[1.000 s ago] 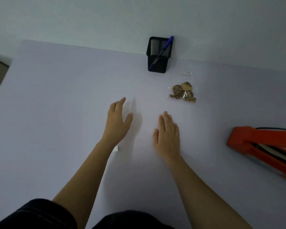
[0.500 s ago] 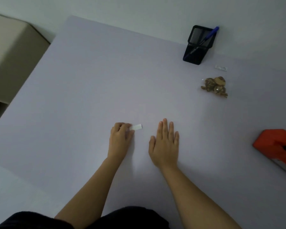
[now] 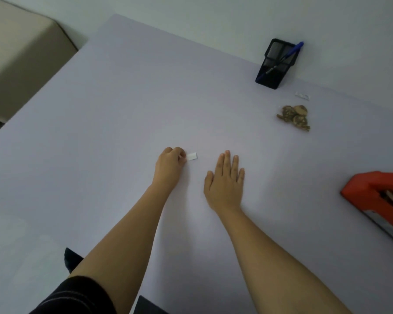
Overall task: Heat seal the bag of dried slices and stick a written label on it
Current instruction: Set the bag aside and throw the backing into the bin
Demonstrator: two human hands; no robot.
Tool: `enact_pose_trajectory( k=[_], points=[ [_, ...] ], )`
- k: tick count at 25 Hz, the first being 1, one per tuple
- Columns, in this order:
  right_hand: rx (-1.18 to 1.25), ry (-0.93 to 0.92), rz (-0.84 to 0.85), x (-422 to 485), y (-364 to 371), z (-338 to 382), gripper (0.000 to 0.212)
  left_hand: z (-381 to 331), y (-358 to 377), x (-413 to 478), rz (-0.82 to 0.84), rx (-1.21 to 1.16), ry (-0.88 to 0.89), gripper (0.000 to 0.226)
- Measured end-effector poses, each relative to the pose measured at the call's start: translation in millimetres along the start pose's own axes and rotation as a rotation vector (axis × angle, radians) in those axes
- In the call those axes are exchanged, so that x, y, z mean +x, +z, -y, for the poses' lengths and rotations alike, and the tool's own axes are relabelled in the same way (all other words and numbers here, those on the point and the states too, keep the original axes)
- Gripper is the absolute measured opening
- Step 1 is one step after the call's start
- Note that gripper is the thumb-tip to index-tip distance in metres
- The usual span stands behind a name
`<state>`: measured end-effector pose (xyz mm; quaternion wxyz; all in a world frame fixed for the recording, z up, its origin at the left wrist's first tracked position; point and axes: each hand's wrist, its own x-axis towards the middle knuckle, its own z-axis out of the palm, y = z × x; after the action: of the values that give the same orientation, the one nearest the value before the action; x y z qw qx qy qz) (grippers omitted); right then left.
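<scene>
My left hand (image 3: pixel 171 161) pinches a small white label (image 3: pixel 191 156) by its left end, low over the lilac table (image 3: pixel 100 132). Flat on the table just right of it lies my right hand (image 3: pixel 225 181), fingers straight. A clear bag of brown dried slices (image 3: pixel 294 117) lies at the far right, well beyond both hands. At the right edge sits the red heat sealer (image 3: pixel 376 196), partly cut off by the frame. A blue pen (image 3: pixel 281 58) leans in a black mesh holder (image 3: pixel 275 64) at the back.
A second small white label strip (image 3: pixel 302 95) lies between the pen holder and the bag. A beige box-like piece of furniture (image 3: pixel 21 53) stands beyond the table's left edge. The wall runs along the table's far side.
My left hand has closed on the white label and holds it beside the right hand. My head has turned left, so the sealer and bag sit further right in view.
</scene>
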<state>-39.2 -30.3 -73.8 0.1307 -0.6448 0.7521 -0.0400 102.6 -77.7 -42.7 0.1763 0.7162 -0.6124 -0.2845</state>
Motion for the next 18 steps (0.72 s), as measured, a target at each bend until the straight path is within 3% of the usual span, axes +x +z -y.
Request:
enact_pose_trajectory(
  k=[4, 7, 13, 18],
  points=[
    [-0.026, -0.007, 0.086, -1, -5, 3, 0.058, 0, -2, 0, 0.076, 0.089, 0.053, 0.019],
    [-0.010, 0.000, 0.078, -32, -5, 16, 0.057, 13, -8, -12, 0.132, 0.017, 0.043, 0.027],
    [0.068, 0.149, 0.046, -128, 27, 78, 0.059, 83, -42, -66, 0.224, 0.257, 0.353, 0.036],
    [0.023, 0.215, -0.043, -153, 43, 93, 0.075, 95, -48, -74, 0.231, 0.278, 0.414, 0.045]
  ],
)
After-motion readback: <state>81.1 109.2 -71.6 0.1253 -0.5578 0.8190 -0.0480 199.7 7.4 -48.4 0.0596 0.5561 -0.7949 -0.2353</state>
